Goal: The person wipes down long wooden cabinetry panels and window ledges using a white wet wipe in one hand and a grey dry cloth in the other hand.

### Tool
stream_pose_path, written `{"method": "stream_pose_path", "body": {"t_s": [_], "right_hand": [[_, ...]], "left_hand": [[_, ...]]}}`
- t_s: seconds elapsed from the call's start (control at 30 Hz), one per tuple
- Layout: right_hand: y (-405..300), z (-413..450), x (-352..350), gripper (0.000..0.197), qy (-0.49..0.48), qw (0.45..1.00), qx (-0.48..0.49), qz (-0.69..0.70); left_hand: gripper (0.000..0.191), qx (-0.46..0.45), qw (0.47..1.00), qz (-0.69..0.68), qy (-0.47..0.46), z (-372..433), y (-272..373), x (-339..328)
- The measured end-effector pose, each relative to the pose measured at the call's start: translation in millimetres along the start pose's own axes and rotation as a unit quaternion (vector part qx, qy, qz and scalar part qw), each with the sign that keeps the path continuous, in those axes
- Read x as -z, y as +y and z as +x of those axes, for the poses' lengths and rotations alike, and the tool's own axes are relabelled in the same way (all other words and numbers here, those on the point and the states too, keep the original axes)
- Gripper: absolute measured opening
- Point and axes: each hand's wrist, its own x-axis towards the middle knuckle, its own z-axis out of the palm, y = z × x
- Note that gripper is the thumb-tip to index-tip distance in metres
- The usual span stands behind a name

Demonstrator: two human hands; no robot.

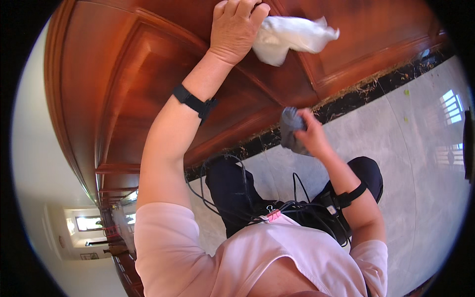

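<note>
Up at the top edge, my left hand (pixel 235 31) is raised against the reddish-brown wood panelling (pixel 163 85), its back facing me. A white cloth (pixel 293 35) hangs out from its thumb side, slightly blurred; the gripped part is hidden behind the fingers. Lower down, my right hand (pixel 314 134) holds a dark grey crumpled cloth (pixel 291 126) between thumb and fingers. That grey cloth is in front of the black marble skirting (pixel 332 111), above the floor, and whether it touches the panelling cannot be told.
Grey glossy floor tiles (pixel 415 137) run along the skirting. Black cables (pixel 207 193) loop from my waist over my knees (pixel 232 185), near the panelling. Small green bits (pixel 406 92) lie on the floor. A dark object (pixel 468 146) stands at the right rim.
</note>
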Motion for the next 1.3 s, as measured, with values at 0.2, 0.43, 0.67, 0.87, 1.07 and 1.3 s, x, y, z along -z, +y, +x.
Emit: {"method": "stream_pose_path", "body": {"t_s": [0.2, 0.43, 0.67, 0.87, 1.07, 1.3], "right_hand": [[-20, 60, 38, 0.038, 0.106, 0.978, 0.026, 0.175], [-20, 98, 28, 0.034, 0.043, 0.958, 0.019, 0.284], [-32, 81, 22, 0.037, 0.013, 0.976, -0.003, 0.219], [-53, 65, 22, 0.035, -0.103, 0.937, -0.04, 0.33], [-47, 63, 18, 0.035, -0.126, 0.943, -0.072, 0.301], [-51, 68, 29, 0.036, -0.237, 0.925, -0.077, 0.287]], "left_hand": [[0.016, 0.048, 0.998, 0.048, 0.003, -7, 3, -20], [0.03, 0.04, 0.995, -0.067, -0.063, -38, 30, -25], [0.03, 0.329, 0.851, -0.343, -0.226, -49, 70, 14], [0.04, 0.135, 0.984, -0.015, 0.114, 19, -24, 127], [0.02, 0.178, 0.919, -0.235, 0.262, 79, -77, 90], [0.059, 0.15, 0.988, 0.002, 0.039, -18, 9, -17]]}}
